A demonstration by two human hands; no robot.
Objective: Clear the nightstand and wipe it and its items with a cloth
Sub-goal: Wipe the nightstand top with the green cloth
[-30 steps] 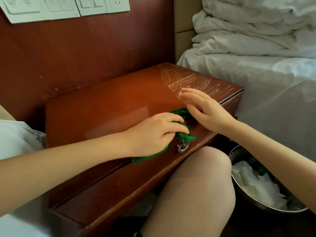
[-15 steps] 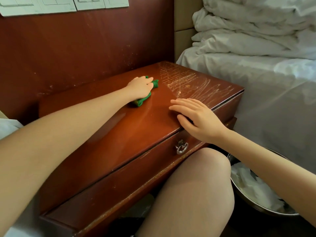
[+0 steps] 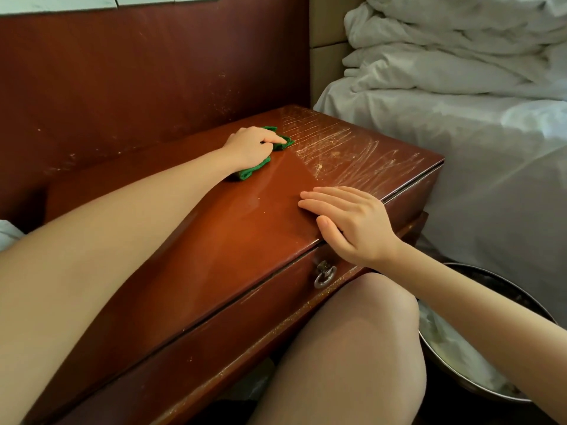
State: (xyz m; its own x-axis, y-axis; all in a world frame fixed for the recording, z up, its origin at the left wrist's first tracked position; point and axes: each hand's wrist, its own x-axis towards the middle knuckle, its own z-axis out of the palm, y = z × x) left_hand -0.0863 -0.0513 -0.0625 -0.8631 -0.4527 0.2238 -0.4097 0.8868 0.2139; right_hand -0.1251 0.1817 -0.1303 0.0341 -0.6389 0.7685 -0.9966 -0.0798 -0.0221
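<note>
A glossy red-brown nightstand (image 3: pixel 233 240) fills the middle of the view, its top bare apart from pale scratch marks near the right end. My left hand (image 3: pixel 250 145) presses a crumpled green cloth (image 3: pixel 277 141) onto the far part of the top, fingers curled round it. My right hand (image 3: pixel 346 222) lies flat on the front right of the top, fingers straight, holding nothing. A metal ring pull (image 3: pixel 323 276) hangs on the drawer front below it.
A bed with white sheets (image 3: pixel 460 133) stands close on the right. A round metal bin (image 3: pixel 478 348) with white paper sits on the floor at lower right. My knee (image 3: pixel 362 332) is against the drawer front. A dark red wall panel (image 3: pixel 138 72) rises behind.
My left hand has carried the green cloth from the front edge by the drawer pull to the far side of the top. My right hand has settled flat near the front edge.
</note>
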